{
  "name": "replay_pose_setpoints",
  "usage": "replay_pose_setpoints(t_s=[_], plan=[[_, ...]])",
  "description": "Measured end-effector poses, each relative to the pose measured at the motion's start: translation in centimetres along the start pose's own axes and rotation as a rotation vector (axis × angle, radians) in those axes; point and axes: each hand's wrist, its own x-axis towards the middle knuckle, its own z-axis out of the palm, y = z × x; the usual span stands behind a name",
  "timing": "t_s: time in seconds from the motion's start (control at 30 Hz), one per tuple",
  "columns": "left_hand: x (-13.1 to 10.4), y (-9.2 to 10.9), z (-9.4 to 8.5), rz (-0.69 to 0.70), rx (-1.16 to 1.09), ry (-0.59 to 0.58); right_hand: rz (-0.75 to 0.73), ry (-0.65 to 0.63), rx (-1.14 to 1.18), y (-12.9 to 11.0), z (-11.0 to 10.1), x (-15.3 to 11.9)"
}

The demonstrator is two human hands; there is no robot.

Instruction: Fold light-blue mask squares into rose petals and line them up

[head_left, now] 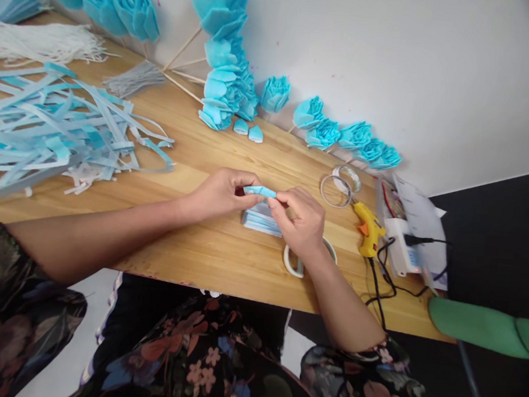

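You have a small blue piece (259, 190) pinched between your two hands, just above a blue-and-white stack (262, 221) on the near part of the table (184, 250). Your left hand (220, 195) closes thumb and fingers on its left end; your right hand (300, 217) is curled, with thumb and fingertips nipping its right end. Partly hidden under your right wrist lie white loops (292, 262). To the right, two rings (336, 191) overlap near a yellow glue gun (368, 228), whose black cord runs toward the near edge. Beside the gun is a white power strip (399, 246) with a black plug (412, 240) in it. Just behind the strip, something that may be a clear container (381, 196) has something red in it, too blurred to name. A green object (472, 324) juts over the table's right end. On the left you have a loose heap of blue and white strips (56, 131), with white cords (45, 41) and a grey bundle (134, 80) beyond it. Blue flowers (219, 82), several on sticks, line the far side by the wall (375, 65), and two small folded pieces (248, 129) lie just in front of them.
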Motion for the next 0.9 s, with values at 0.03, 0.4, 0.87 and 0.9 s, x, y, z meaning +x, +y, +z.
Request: replay_pose_setpoints(t_s=[0.03, 0.4, 0.87, 0.9], plan=[[0.0, 0.0, 0.0, -0.015, -0.007, -0.008, 0.005, 0.002, -0.002, 0.0, 0.0, 0.0], [0.0, 0.8, -0.2, -0.061, -0.107, 0.002, 0.052, 0.082, -0.008, -0.1, -0.7, 0.0], [-0.3, 0.8, -0.1, -0.091, -0.159, -0.066, 0.205, -0.105, 0.131, -0.1, -0.5, -0.1], [-0.3, 0.8, -0.1, -0.093, -0.161, -0.074, 0.193, -0.101, 0.116, -0.1, -0.5, -0.2]])
